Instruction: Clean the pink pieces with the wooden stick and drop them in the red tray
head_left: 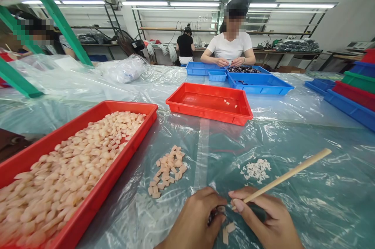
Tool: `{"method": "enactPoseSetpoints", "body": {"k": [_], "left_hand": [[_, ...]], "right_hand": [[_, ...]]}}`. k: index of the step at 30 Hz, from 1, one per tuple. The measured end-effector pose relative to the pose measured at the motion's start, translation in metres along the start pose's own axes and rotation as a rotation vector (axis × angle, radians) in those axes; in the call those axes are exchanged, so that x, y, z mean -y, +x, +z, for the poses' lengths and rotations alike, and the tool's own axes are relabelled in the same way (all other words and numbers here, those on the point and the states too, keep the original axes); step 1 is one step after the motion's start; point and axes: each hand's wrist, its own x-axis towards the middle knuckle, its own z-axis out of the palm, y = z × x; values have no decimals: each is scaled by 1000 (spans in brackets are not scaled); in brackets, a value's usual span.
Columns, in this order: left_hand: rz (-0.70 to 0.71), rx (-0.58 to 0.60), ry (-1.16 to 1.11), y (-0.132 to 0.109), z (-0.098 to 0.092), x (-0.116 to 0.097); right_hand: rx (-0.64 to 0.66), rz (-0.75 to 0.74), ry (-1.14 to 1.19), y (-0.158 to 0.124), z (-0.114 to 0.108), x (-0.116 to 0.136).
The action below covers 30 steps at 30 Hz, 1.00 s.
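Observation:
Low in the view, my left hand (195,219) is closed, pinching a small dark-edged piece (219,210) that its fingers partly hide. Just to the right, my right hand (268,217) grips a pale wooden stick (293,171) near its lower end, with the tip close to the left fingers. Between the hands lie a few flat beige pieces (225,235). Ahead of the left hand is a loose pile of small beige rectangles (168,169). A heap of tiny white bits (257,170) lies beyond the right hand.
At left stands a red tray (117,167) filled with pale, rounded pieces (67,167). Another red tray (209,115) ahead holds a few. Across the plastic-covered table (293,136), a person (231,46) works at blue trays (263,87). Stacked trays (360,89) stand right; a green post (58,18) rises left.

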Motion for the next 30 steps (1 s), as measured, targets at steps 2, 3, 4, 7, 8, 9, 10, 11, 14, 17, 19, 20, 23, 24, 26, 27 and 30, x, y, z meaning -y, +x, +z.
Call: {"method": "enactPoseSetpoints", "body": {"k": [2,3,4,7,8,9,10,11,14,17,19,20,23,24,26,27,30], "left_hand": [[-21,2,17,-1,-2,-1],[-37,-2,30,-2,-2,-1],[-55,-7,43,-2,-3,-1],[-99,-23,60,-2,-2,-1],[-102,-28,65,-2,-1,0],[-99,-32,69,-2,0,0],[-88,-37,73,-2,0,0],[-77,-41,77,-1,1,0],[-56,-52,86,-2,2,-1],[-55,-62,82,-3,2,-2],[-59,-63,81,-3,2,-3],[-63,-60,83,-3,2,-3],[-78,-49,86,-2,2,-3],[-84,-47,86,-2,2,-3],[-88,-53,85,-1,2,-2],[-88,-56,84,-1,1,-2],[-88,-55,80,0,0,-2]], "right_hand": [[64,8,-18,0,-1,-3],[94,11,-24,0,-1,-4],[127,10,-29,1,-2,-6],[201,-1,-37,2,-2,-9],[212,-4,-42,2,-1,-10],[226,-13,-49,2,-1,-11],[233,-24,-57,1,0,-11],[234,-31,-64,1,0,-11],[263,-5,-76,0,2,-10],[287,5,-87,2,3,-7],[292,-53,-113,3,3,-3],[295,-87,-129,4,3,-2],[306,-153,-187,5,2,3],[314,-154,-200,5,2,4],[333,-145,-211,4,2,5],[348,-138,-210,3,2,5],[331,-103,-160,2,2,2]]}}
